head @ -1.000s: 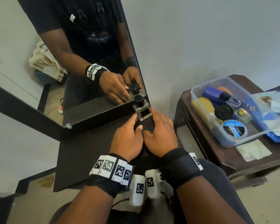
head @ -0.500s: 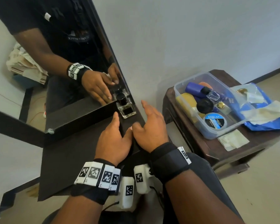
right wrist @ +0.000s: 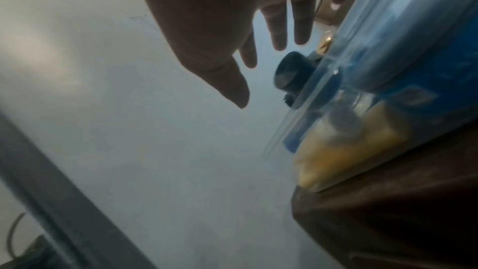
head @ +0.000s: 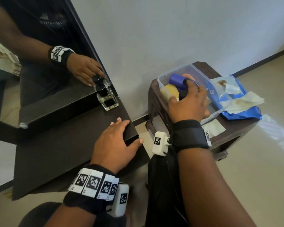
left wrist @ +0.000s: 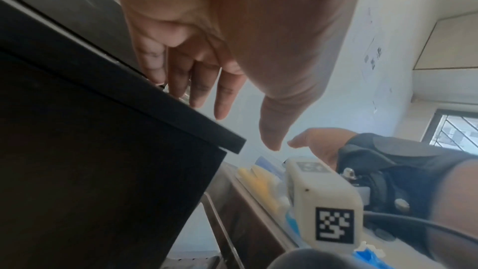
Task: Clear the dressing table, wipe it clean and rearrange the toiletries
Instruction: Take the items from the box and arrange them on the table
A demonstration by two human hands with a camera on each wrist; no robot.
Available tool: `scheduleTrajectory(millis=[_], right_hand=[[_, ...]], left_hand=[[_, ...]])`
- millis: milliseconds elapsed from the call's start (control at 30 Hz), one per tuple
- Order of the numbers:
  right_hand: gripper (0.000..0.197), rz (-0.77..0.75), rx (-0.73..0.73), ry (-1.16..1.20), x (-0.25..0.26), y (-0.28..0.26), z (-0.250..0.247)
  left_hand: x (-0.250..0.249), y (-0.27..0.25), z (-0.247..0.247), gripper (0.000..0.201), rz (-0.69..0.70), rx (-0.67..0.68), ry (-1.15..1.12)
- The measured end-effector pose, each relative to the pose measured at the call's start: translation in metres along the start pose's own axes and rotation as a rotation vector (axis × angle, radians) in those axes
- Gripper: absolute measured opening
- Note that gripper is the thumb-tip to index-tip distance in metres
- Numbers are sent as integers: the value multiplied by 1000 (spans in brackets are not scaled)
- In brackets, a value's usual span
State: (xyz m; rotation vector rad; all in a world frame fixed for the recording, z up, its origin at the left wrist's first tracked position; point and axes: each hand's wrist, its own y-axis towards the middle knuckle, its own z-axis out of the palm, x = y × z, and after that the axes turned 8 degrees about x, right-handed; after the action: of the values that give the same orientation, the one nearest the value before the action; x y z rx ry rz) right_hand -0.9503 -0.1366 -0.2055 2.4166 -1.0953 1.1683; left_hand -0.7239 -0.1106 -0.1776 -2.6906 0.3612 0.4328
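Observation:
A square glass perfume bottle (head: 107,98) with a black cap stands at the back right corner of the dark dressing table (head: 61,148), against the mirror. My left hand (head: 121,135) rests flat on the table's right edge with straight fingers and holds nothing; the left wrist view shows the left hand (left wrist: 220,97) open above the table's edge (left wrist: 181,114). My right hand (head: 189,99) hovers over the clear plastic box (head: 174,73) of toiletries on the side stool, fingers spread above a black-capped bottle (right wrist: 293,76). In the right wrist view the right hand (right wrist: 261,64) holds nothing.
The box holds a blue bottle (head: 177,80), a yellow item (head: 169,90) and more. A blue packet (head: 239,102) with crumpled wipes lies right of it on the brown stool (head: 226,138). A mirror (head: 44,63) backs the table. Beige floor spreads to the right.
My right hand left the dressing table and moved right, over the plastic box. My left hand slid to the table's right edge. The perfume bottle stayed put.

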Motion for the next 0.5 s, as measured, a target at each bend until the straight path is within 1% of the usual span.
scheduleTrajectory(millis=[67, 167, 300, 500], right_hand=[[59, 12, 66, -86, -1, 2, 1], [49, -24, 75, -124, 2, 1, 2], [37, -10, 89, -29, 2, 0, -1], [34, -13, 30, 76, 3, -1, -3]], left_hand=[[3, -1, 0, 83, 7, -10, 27], [2, -4, -1, 83, 9, -30, 39], [2, -4, 2, 83, 26, -37, 68], [9, -5, 2, 83, 58, -34, 85]])
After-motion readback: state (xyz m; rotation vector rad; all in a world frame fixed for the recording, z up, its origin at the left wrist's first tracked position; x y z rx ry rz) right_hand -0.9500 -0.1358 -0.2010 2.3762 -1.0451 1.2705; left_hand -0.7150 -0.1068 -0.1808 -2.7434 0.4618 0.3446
